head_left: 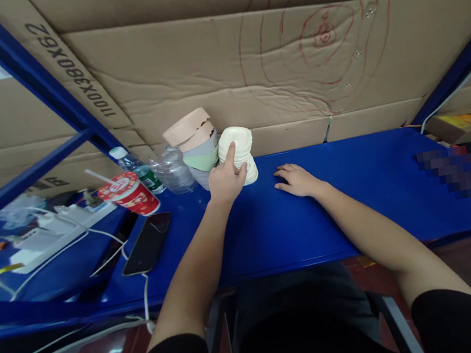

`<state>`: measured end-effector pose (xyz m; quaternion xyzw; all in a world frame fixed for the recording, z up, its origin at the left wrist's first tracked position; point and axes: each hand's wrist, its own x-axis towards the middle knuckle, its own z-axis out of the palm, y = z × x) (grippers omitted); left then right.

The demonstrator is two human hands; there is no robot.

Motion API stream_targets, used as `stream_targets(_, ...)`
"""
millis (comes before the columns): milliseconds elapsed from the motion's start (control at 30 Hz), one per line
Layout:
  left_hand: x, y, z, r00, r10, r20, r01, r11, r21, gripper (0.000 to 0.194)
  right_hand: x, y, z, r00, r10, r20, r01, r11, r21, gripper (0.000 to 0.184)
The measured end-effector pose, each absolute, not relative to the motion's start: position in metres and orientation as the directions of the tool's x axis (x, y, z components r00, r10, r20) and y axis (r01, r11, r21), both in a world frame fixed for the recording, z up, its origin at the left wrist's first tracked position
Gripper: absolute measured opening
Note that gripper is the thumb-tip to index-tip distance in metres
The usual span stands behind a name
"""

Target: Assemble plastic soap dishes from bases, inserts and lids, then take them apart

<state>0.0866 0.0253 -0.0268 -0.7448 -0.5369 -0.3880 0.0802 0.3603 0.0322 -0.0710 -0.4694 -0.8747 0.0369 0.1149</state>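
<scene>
My left hand (225, 181) is at a stack of small cream square dishes (238, 134). Its index finger lies along the upper dishes, and its thumb rests at their front; the other fingers are mostly hidden. The upper part of the stack leans out of line with the lower part. Just left of this hand stands a leaning stack of bowls (202, 155) in peach, grey and green. My right hand (294, 180) lies palm down on the blue table (284, 228), fingers spread, holding nothing, a little right of the cream dishes.
Left of the bowls are clear plastic containers (174, 171), a water bottle (144, 170) and a red cup (133, 196) with a straw. A phone (147, 243) lies near a white power strip (59, 230) and cables. Cardboard (179, 53) backs the table. A box (462, 126) sits far right.
</scene>
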Motion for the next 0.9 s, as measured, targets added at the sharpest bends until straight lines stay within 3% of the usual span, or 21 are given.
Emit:
stream_targets(300, 0.088, 0.026, -0.025, 0.106, 0.706, 0.7, 0.839, -0.441, 0.318, 0.036, 0.361, 0.032, -0.07, -0.53, 0.833, 0.161, 0.815, 0.553, -0.175, 0.057)
stream_targets(633, 0.085, 0.026, -0.035, 0.026, 0.607, 0.794, 0.794, -0.495, 0.352, 0.033, 0.361, 0.031, -0.068, -0.545, 0.822, 0.167, 0.802, 0.569, -0.18, 0.055)
stream_targets(700, 0.086, 0.022, -0.036, 0.013, 0.596, 0.803, 0.787, -0.501, 0.36, 0.036, 0.363, 0.032, -0.067, -0.551, 0.81, 0.201, 0.773, 0.586, -0.245, 0.049)
stream_targets(767, 0.089, 0.016, -0.037, 0.006, 0.575, 0.818, 0.785, -0.51, 0.352, 0.037, 0.364, 0.034, -0.066, -0.485, 0.832, 0.27, 0.735, 0.555, -0.389, 0.047)
stream_targets(900, 0.1, 0.003, -0.041, 0.107, 0.525, 0.844, 0.752, -0.598, 0.277, 0.039, 0.367, 0.042, -0.06, -0.115, 0.937, 0.331, 0.523, 0.34, -0.781, 0.069)
